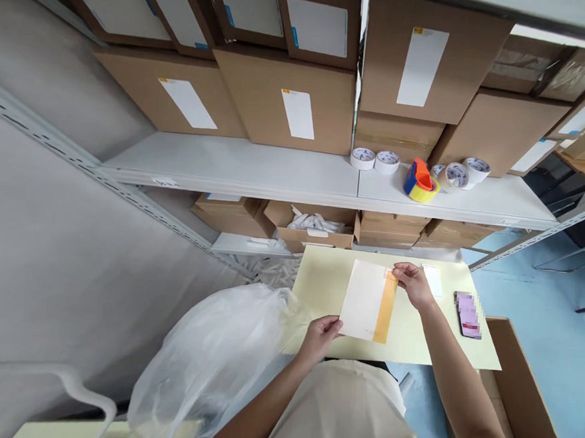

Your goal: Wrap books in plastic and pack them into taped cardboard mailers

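Observation:
A white envelope-like sheet (364,299) with a yellow-orange strip along its right side lies tilted on the pale yellow table (323,281). My left hand (320,338) pinches its near left corner. My right hand (413,284) pinches its far right corner, at the top of the strip. Both hands are closed on the sheet.
A small white slip (433,280) and a pixelated phone-like object (467,314) lie right of my hand. A big clear plastic bag (212,360) sits left. The shelf (285,175) holds tape rolls (363,158), a tape dispenser (420,181), cardboard boxes. An open carton (525,395) stands at right.

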A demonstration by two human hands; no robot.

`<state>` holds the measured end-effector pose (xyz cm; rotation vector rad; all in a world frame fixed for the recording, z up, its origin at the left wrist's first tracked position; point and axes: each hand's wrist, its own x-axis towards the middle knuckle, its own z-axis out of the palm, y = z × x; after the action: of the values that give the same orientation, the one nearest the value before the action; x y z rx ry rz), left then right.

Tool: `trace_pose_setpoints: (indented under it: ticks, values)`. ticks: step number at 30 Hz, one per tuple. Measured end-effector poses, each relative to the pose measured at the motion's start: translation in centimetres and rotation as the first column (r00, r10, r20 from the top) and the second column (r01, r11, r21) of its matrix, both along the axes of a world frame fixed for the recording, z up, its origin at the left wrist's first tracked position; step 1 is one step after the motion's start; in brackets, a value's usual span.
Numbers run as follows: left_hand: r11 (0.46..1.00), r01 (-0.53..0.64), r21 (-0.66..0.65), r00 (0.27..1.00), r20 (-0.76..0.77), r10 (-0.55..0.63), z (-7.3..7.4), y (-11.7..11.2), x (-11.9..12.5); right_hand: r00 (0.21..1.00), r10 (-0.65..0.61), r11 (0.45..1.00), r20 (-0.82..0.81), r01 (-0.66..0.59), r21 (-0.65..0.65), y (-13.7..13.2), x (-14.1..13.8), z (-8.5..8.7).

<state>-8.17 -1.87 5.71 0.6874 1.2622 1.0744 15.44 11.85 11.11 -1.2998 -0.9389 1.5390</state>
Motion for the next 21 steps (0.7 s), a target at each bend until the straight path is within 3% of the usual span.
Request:
trace_pose_setpoints:
  ticks: [7, 14, 18, 21]
  values:
    - [0.998, 0.055, 0.034, 0.997, 0.049, -0.057, -0.3, -1.1, -0.5, 0.997, -0.076, 0.997, -0.006, 0.076, 0.023, -1.4, -0.7, 0.2]
    - [0.995, -0.052, -0.088, 0.99, 0.129, 0.064, -1.2, -1.9, -0.8, 0.995, -0.103, 0.994, -0.001, 0.102, 0.045, -2.3, -1.0, 0.5]
    - [0.985, -0.099, -0.138, 0.956, 0.261, 0.133, -1.3, -1.9, -0.4, 0.998, -0.042, 0.996, -0.04, 0.045, 0.077, -2.6, -0.6, 0.8]
    - [0.984, -0.077, -0.159, 0.927, 0.352, 0.13, -0.9, -1.7, 0.1, 0.997, 0.075, 0.99, -0.024, -0.071, 0.12, -2.3, 0.0, 1.4]
